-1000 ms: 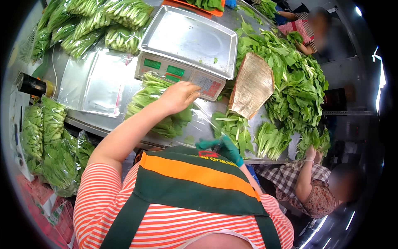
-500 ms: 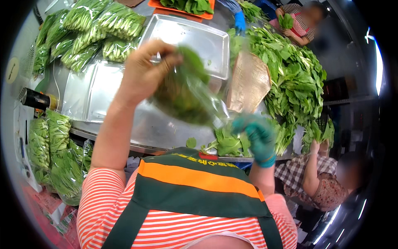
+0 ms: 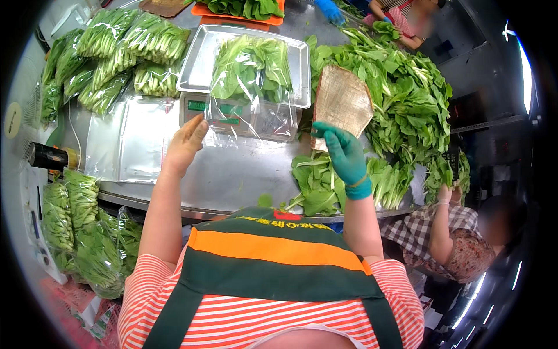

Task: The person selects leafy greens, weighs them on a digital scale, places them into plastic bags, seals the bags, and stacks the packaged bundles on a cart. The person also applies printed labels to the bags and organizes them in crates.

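A clear plastic bag of leafy greens [image 3: 251, 70] lies on a metal tray [image 3: 198, 55] atop a digital scale [image 3: 197, 106]. The bag's loose end hangs over the scale's front and display. My bare left hand [image 3: 187, 142] is just left of the scale front, holding nothing, thumb and fingers stretched out. My right hand [image 3: 344, 152], in a green glove, is beside the lower edge of a brown cardboard piece [image 3: 344, 104]. Its fingers are loosely bent and slightly apart, with nothing visible in them. Loose greens [image 3: 317, 186] lie below it near the table edge.
Filled bags of greens [image 3: 110, 52] are stacked at the far left, with more bags [image 3: 87, 232] at the lower left. Flat empty bags [image 3: 145, 139] lie left of the scale. A heap of loose greens [image 3: 401, 99] covers the right side. Co-workers handle greens beyond it.
The bag of greens, earlier in my left hand above the table, now rests on the tray. My left hand has let go and drawn down; my gloved hand has risen toward the cardboard.
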{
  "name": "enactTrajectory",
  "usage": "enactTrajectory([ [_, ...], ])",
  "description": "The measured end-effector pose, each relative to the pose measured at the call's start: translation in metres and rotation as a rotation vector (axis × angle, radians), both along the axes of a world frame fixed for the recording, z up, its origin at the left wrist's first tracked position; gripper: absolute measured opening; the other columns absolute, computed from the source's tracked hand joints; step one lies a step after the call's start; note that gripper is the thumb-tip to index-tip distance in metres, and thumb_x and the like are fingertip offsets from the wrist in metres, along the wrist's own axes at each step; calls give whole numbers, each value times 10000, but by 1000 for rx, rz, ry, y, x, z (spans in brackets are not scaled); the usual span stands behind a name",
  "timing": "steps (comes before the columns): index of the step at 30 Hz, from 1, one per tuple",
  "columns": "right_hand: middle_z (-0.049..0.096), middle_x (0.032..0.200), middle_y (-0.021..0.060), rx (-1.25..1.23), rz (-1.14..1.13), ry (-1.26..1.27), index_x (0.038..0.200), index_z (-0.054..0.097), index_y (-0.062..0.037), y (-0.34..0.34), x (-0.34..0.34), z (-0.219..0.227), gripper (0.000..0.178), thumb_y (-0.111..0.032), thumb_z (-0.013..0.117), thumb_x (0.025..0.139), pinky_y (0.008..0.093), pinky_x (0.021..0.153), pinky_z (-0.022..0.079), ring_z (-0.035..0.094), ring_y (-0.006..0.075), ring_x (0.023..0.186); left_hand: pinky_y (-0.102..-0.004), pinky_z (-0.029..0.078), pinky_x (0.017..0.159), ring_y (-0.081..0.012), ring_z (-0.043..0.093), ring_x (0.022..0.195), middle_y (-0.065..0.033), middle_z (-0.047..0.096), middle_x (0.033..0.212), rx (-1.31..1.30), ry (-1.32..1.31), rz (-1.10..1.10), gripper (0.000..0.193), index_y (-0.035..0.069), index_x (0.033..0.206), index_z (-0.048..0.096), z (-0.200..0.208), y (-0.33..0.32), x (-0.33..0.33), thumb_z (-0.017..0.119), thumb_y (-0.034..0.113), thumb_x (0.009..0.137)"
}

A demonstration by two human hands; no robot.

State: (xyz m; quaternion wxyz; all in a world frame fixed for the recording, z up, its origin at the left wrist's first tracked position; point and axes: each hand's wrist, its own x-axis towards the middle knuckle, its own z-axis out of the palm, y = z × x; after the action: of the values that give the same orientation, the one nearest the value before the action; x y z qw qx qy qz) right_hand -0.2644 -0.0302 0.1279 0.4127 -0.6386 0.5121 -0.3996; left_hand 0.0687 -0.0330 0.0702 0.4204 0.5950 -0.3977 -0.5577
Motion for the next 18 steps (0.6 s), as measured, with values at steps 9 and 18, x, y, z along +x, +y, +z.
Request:
enactTrajectory([
  [9, 611, 852, 80, 387, -36, -266, 1315, 322, 63, -24, 28, -51, 569, -62, 586, 826, 228, 718, 465, 573, 106, 798, -286, 496, 729, -161, 617, 863, -82, 653, 869, 105, -431, -350, 427, 2, 905, 671, 14, -7, 1, 535, 406, 874],
  [18, 606, 871, 97, -700, 146, 302, 1012, 614, -97, -11, 93, 10, 263, -45, 637, 755, 335, 651, 469, 572, 270, 788, -294, 482, 738, -182, 623, 837, -106, 664, 885, 11, 9, -156, 432, -48, 948, 632, 0, 23, -8, 449, 343, 924],
])
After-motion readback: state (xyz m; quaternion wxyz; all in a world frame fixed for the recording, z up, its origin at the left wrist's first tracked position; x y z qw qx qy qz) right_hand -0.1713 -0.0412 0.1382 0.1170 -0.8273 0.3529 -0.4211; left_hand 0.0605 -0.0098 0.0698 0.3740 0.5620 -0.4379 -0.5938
